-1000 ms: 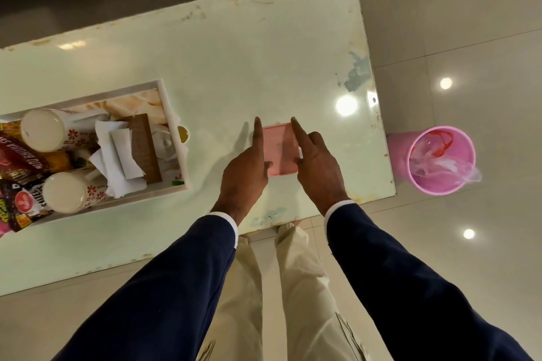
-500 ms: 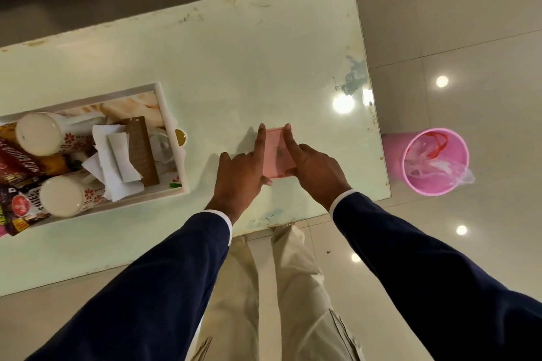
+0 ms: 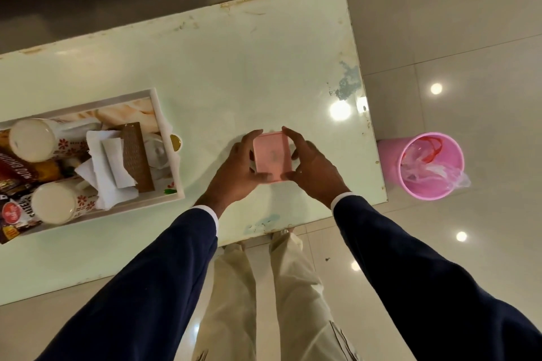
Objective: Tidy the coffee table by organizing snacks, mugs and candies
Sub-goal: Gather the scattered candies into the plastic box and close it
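While my left hand and right hand curl their fingers around it, the pink box sits between them, gripped now rather than pressed flat on the desk.

Can't tell from my feed what pink box is; faint mark on top too blurred to read. Its side walls hidden behind left hand and right hand. Tray cut off by left edge, snack packets in it only partly in view, print mostly unreadable. Small gold-topped thing half hidden behind tray wall. Contents of pink bin unclear, crumpled plastic.
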Demonstrator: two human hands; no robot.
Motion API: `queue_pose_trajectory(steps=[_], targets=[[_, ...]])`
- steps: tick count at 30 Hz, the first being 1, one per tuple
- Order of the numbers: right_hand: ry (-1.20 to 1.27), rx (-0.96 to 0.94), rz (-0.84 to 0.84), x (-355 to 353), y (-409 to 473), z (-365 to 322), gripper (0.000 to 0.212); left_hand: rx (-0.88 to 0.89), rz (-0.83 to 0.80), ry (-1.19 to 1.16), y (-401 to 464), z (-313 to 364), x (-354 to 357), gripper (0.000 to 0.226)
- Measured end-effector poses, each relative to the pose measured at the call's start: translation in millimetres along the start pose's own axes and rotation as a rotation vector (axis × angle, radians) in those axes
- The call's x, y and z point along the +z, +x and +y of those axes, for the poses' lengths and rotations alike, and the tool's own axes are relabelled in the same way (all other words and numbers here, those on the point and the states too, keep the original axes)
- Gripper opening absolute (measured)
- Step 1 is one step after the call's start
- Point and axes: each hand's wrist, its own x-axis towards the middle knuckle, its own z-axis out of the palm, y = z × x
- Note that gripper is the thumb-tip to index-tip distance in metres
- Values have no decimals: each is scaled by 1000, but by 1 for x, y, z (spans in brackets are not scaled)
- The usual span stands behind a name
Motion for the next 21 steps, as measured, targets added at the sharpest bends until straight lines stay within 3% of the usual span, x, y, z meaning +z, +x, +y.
queue_pose_trajectory(steps=[2, 4, 7, 9, 15, 21], targets=[[150, 6, -3, 1, 9, 1, 94, -17, 157, -92, 3, -2, 3, 59], [284, 36, 18, 1, 14, -4, 69, -78, 269, -182, 4, 0, 6, 36], [492, 152, 129, -4, 19, -13, 23, -159, 314, -307, 6, 9, 7, 20], [588, 188, 182, -10, 21, -18, 9, -152, 317, -321, 5, 13, 5, 18], [570, 101, 151, -1, 28, -43, 16, -170, 400, -320, -12, 5, -11, 19], [579, 136, -38, 30, 41, -81, 25, -214, 538, -387, -30, -14, -50, 18]])
